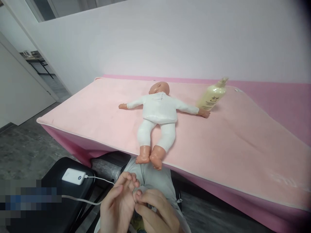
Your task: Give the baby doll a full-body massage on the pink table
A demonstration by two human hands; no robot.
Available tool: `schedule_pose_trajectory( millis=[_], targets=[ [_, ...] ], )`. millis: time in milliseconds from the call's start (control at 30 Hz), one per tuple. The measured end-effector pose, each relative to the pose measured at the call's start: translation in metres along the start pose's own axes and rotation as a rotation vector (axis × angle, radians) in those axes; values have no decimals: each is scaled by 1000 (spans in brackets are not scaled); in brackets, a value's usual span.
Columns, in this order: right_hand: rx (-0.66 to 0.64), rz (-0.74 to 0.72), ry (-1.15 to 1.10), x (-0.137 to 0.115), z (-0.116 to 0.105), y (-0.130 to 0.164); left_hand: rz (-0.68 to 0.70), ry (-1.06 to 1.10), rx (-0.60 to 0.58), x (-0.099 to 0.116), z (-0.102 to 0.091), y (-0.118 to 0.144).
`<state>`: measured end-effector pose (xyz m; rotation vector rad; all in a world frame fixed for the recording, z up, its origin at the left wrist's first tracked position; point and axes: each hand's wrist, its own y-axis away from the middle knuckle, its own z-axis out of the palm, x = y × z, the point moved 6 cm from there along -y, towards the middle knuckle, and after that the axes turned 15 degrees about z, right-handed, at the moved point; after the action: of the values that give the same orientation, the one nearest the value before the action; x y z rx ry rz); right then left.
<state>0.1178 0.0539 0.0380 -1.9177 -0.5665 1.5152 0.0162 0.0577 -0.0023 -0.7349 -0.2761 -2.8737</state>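
Low in the view, my left hand [118,204] is turned palm up, its fingers loosely curled and nothing visible on the palm. My right hand [157,210] meets it at the outer fingers, thumb and index pinched together there; whatever lies between them, if anything, is hidden. Beyond both hands a baby doll [160,106] in a white body suit lies on its back, arms spread and bare feet towards me. A pale yellow pump bottle [212,97] stands tilted in view behind the doll's hand on the right. Neither hand touches the doll or the bottle.
A pink padded mat [228,145] covers the table, with darker pink cloth [282,103] beneath. To my left a white power bank [73,176] with a cable sits on a black chair [64,161]. A white wall [182,38] rises behind the table.
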Motion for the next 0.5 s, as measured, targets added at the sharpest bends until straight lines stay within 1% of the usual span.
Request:
schedule_pose_trajectory(
  millis=[67, 133, 167, 200, 233, 267, 333, 400, 500],
  targets=[
    [-18, -16, -29, 1, -4, -3, 39, -88, 103, 6, -7, -3],
    [-118, -40, -9, 7, 0, -3, 140, -194, 275, 19, -20, -5],
    [-149, -16, 6, 14, 1, -1, 204, -241, 354, 28, -26, -5],
    [-174, 23, 16, 24, 4, 3, 267, -277, 406, 37, -31, -6],
    [-196, 72, 22, 34, 7, 9, 321, -299, 422, 45, -32, -7],
    [-239, 125, 28, 45, 11, 18, 362, -309, 407, 51, -32, -8],
    [-305, 236, 25, 66, 19, 40, 396, -292, 332, 57, -28, -9],
    [-360, 344, 34, 84, 26, 67, 373, -233, 274, 56, -22, -9],
    [-469, 509, 97, 109, 35, 105, 257, -121, 245, 45, -17, -9]
  ],
)
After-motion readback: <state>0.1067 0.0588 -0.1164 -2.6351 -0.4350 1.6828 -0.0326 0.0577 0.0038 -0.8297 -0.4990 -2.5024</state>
